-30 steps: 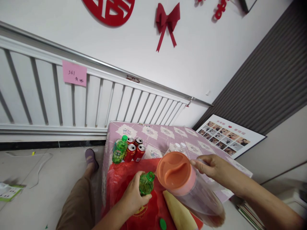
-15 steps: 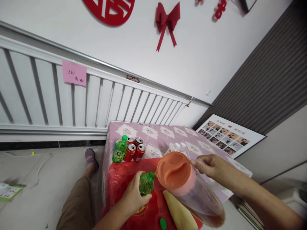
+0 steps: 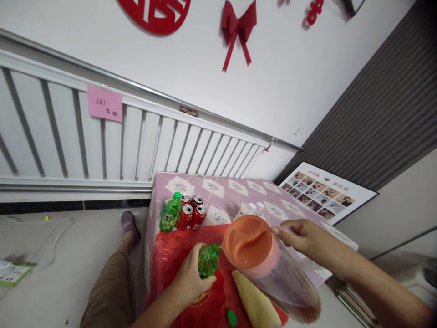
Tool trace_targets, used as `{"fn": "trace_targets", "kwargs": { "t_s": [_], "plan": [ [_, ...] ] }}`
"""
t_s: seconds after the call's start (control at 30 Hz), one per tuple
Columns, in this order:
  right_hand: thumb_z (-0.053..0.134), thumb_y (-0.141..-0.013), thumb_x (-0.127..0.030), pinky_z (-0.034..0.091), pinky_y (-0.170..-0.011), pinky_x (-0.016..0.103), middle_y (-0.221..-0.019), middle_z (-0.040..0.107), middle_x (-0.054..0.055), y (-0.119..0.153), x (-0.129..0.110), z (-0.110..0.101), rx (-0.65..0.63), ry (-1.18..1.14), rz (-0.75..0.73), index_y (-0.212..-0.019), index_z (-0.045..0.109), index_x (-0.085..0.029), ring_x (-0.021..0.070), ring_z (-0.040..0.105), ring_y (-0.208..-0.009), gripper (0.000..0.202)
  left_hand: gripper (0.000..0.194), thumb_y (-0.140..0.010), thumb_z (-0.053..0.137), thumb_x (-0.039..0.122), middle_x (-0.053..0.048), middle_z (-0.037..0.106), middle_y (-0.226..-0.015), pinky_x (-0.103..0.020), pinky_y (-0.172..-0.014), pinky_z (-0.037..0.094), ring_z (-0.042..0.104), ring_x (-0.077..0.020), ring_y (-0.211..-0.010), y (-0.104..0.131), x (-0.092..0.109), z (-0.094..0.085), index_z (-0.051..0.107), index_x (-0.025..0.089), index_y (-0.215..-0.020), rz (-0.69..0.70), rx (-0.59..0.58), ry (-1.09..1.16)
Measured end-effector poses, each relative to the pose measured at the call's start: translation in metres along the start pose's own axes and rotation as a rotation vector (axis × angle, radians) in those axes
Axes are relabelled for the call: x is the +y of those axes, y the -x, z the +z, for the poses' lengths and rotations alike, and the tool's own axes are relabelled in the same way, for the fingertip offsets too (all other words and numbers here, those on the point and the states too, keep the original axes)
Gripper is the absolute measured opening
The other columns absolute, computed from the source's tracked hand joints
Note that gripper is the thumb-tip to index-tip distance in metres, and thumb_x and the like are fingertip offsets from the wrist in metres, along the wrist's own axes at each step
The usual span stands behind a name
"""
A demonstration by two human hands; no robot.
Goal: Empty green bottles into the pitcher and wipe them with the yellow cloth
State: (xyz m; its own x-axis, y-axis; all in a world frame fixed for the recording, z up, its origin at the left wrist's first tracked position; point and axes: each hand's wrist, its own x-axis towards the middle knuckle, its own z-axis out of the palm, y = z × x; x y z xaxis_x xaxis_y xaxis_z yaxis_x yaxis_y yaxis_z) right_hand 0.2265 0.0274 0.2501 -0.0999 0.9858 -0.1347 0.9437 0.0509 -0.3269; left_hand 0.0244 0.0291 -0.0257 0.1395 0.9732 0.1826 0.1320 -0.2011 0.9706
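Left hand (image 3: 187,279) wrapped round uncapped green bottle (image 3: 206,264), above red sheet (image 3: 172,250). Right hand (image 3: 302,237) gripping tilted pitcher (image 3: 290,291) at bottle's 3 o'clock, orange lid (image 3: 248,241) just beside bottle mouth (image 3: 214,249). Green cap (image 3: 231,318) on sheet, bottle's 5 o'clock.

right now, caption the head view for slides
Right hand holds tilted orange-lidded pitcher beside uncapped green bottle in left hand.

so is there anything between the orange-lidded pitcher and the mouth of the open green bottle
Nothing visible. The pitcher, tilted in the right hand, has its orange lid close beside the top of the green bottle in the left hand; whether they touch is unclear. The loose green cap lies outside that gap.
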Motion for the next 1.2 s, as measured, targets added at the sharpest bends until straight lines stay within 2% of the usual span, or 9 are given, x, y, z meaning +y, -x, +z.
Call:
{"fn": "trace_targets", "kwargs": {
  "t_s": [0.27,1.03,1.2],
  "plan": [
    [0.052,-0.080,-0.058,0.024,-0.049,0.026,-0.055,0.032,-0.006,-0.001,0.005,0.001,-0.002,-0.009,0.006,-0.057,0.044,-0.020,0.0108,0.029,-0.053,0.045,0.074,-0.058,0.070,0.012,-0.012,0.057,-0.127,-0.039,-0.101,0.042,0.055,-0.0251,-0.115,0.000,-0.003,0.001,0.039,0.019,-0.126,0.006,0.003,0.003],
    [0.052,-0.079,-0.060,0.021,-0.049,0.026,-0.054,0.029,-0.006,0.000,-0.004,0.001,-0.004,-0.012,0.022,-0.056,0.043,-0.021,0.0106,0.026,-0.053,0.047,0.074,-0.057,0.071,0.011,-0.011,0.058,-0.127,-0.039,-0.101,0.043,0.057,-0.0251,-0.114,0.000,-0.006,0.004,0.041,0.020,-0.124,0.011,0.008,0.011],
    [0.052,-0.079,-0.060,0.022,-0.049,0.025,-0.054,0.033,-0.006,-0.001,0.000,0.001,0.008,-0.003,0.020,-0.057,0.046,-0.020,0.0109,0.029,-0.053,0.046,0.074,-0.057,0.071,0.012,-0.010,0.058,-0.126,-0.038,-0.100,0.043,0.056,-0.0248,-0.114,0.000,-0.006,0.004,0.042,0.021,-0.123,0.015,0.016,0.012]
  ]
}}
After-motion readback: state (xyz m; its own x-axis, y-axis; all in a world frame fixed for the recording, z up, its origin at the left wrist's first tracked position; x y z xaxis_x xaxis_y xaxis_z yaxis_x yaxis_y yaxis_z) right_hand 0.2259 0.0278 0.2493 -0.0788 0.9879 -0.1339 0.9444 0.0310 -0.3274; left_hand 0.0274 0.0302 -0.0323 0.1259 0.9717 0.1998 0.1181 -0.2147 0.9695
